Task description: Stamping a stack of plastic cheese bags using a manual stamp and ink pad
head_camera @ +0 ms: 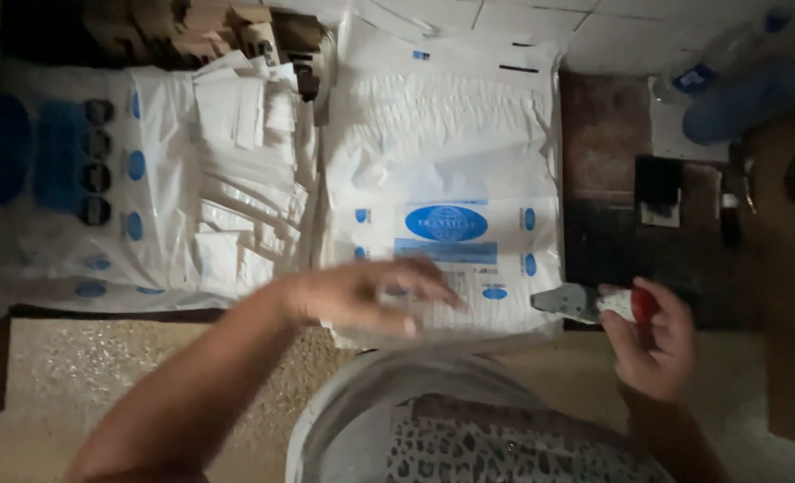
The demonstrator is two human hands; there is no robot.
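Floor (102, 376): speckled beige mat, two white plastic sacks (451, 152) side by side, dark mat (607, 179) right.

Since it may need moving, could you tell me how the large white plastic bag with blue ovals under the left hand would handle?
The white plastic bag is probably floppy: its film is wrinkled. It lies flat, so it likely feels light and slides easily.

left hand (361, 295) motion-blurred, bottles (737, 80) blurred

one head-worn camera looks steeply down from above, close over the person's lap and both forearms, facing forward onto white plastic bags (442, 179) spread on the floor, with tiled floor (540, 18) along the top edge.
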